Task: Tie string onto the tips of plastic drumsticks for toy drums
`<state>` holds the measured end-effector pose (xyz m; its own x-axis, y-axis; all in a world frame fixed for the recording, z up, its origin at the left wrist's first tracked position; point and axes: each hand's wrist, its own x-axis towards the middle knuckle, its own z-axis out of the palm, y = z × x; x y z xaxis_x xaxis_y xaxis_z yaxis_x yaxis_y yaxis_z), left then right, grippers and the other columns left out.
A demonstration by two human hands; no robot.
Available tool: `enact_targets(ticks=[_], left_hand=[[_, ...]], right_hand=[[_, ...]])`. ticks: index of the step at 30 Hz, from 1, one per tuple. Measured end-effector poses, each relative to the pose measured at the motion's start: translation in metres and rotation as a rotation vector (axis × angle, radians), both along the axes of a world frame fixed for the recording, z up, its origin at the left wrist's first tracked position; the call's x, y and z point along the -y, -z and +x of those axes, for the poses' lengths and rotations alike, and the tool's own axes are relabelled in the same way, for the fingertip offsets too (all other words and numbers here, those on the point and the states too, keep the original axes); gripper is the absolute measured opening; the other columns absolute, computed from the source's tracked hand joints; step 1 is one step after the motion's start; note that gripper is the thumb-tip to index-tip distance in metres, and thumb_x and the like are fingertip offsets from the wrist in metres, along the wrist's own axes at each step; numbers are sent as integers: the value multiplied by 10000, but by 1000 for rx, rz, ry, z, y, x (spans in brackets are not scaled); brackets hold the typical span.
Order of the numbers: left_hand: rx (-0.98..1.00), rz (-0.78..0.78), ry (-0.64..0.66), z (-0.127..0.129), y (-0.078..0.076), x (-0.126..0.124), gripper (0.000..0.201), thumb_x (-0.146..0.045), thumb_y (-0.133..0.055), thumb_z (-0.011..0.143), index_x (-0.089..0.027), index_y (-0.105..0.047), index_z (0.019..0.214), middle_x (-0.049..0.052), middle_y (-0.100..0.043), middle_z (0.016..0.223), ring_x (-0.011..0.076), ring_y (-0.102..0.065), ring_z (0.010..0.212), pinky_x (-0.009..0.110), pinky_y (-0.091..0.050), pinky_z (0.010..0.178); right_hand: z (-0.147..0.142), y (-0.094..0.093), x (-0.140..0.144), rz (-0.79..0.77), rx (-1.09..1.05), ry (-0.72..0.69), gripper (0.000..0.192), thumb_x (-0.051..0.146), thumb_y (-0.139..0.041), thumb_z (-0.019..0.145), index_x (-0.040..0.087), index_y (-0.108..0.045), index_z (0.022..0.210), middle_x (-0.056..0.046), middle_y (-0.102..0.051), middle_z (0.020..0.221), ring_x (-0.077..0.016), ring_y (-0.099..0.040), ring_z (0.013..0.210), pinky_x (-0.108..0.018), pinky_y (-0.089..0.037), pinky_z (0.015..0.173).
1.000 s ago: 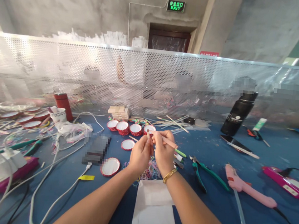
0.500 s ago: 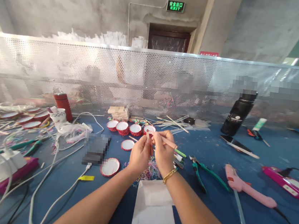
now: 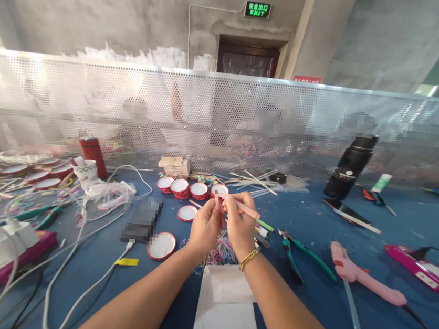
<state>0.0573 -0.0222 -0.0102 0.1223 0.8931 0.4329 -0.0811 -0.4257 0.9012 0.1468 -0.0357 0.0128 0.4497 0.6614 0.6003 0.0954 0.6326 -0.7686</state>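
My left hand (image 3: 204, 229) is closed, with thumb and fingers pinching a small flat wooden stick (image 3: 216, 198) that pokes up from the fingertips. My right hand (image 3: 241, 227) grips a pale pink pen (image 3: 249, 210), its tip close to the stick; whether they touch I cannot tell. Beyond my hands stands a row of red-rimmed round lids (image 3: 199, 190), some stacked. Single lids (image 3: 161, 245) lie left of my left hand. Beneath my hands is a tangle of coloured elastic bands (image 3: 221, 250), partly hidden. A white paper sheet (image 3: 226, 313) lies between my forearms.
Green-handled pliers (image 3: 308, 256) and a pink glue gun (image 3: 369, 276) lie to the right. A black bottle (image 3: 349, 168) stands near the perforated divider (image 3: 92, 97). On the left are a phone (image 3: 142, 220), white cables (image 3: 78, 254), a red bottle (image 3: 94, 155) and a power strip (image 3: 14, 262).
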Motion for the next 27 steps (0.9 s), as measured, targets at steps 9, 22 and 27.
enact_targets(ticks=[9,22,27], left_hand=[[30,-10,-15,1,-4,1,491,-650,-536,933,-193,-519,755,-44,-466,598,100,-383,538,237,-291,504],[-35,15,-45,0,-2,0,430,-579,-508,967,-192,-529,780,-31,-490,645,114,-403,584,245,-312,539],[-68,22,-63,-1,0,-1,399,-546,-509,977,-191,-544,797,-27,-512,647,117,-427,584,249,-311,545]], right_hand=[[-2,3,0,12,31,-11,269,430,-679,878,225,-549,763,21,-623,671,-154,-605,613,-274,-478,563],[-1,3,0,59,83,19,257,408,-657,915,227,-552,767,16,-619,684,-160,-611,633,-281,-479,588],[-2,3,0,53,88,18,271,425,-660,914,227,-553,763,11,-623,694,-165,-617,648,-287,-488,603]])
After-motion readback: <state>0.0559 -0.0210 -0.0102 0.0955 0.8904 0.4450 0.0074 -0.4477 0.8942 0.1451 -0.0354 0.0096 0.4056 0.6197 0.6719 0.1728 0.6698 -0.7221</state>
